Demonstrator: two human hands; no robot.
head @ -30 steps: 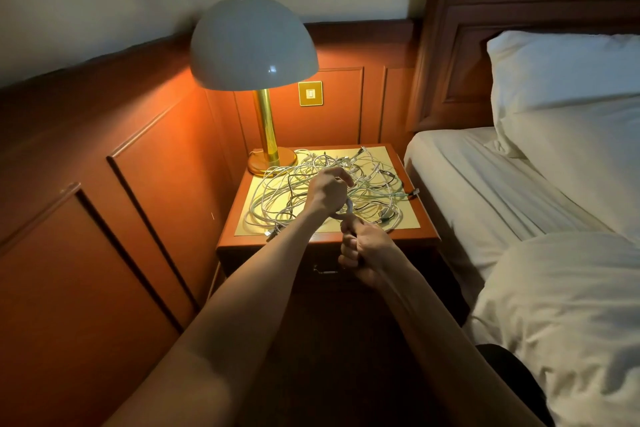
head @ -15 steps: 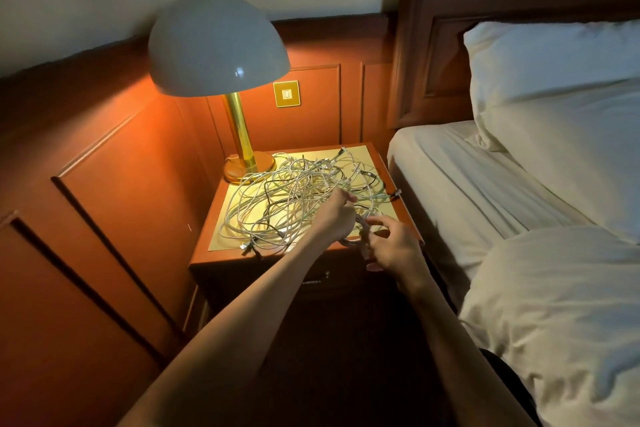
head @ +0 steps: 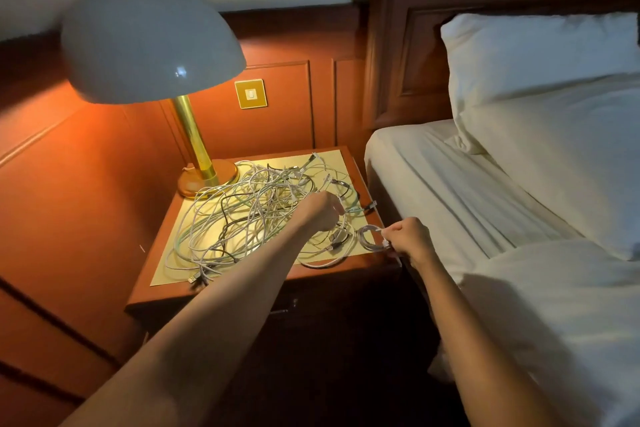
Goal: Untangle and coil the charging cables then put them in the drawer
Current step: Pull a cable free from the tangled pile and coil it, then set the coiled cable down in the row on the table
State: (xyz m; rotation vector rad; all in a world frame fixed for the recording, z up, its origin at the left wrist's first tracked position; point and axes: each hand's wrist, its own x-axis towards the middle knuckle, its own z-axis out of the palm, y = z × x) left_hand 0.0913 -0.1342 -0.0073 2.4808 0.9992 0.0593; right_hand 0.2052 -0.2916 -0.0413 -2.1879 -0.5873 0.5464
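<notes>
Duvet [head: 561, 315]: white, nearest on the right, folded back over the bed.
Drawer [head: 286, 307]: in shadow under the bench top, closed, small metal handle just visible.
Right hand [head: 409, 241]: at the front right corner of the bench, thumb and fingers pinching the small coil.
Small coil [head: 369, 238]: 1 pale cable wound into a tight ring, hanging at the fingertips over the bench's front right edge, just beside the tangle.
Left hand [head: 320, 212]: over the right side of the tangle, fingers curled down, gripping a strand; fingertips mostly hidden behind the back of the hand.
Tangle of cables [head: 242, 218]: loose heap of white, pale green and a few dark leads, spread over most of the bench top, plugs sticking out at the front and right.
Bench [head: 156, 295]: reddish wood with a yellow inlaid top, pushed against the panelled wall, beside the bed.
Lamp [head: 152, 42]: white dome shade on a brass stem, lit, base on the bench's back left corner, touching the tangle.
Switch plate [head: 250, 94]: brass, on the panelling behind the bench.
Bed [head: 450, 184]: white sheet.
Pillows [head: 536, 62]: 2, stacked against the dark headboard [head: 415, 45].
</notes>
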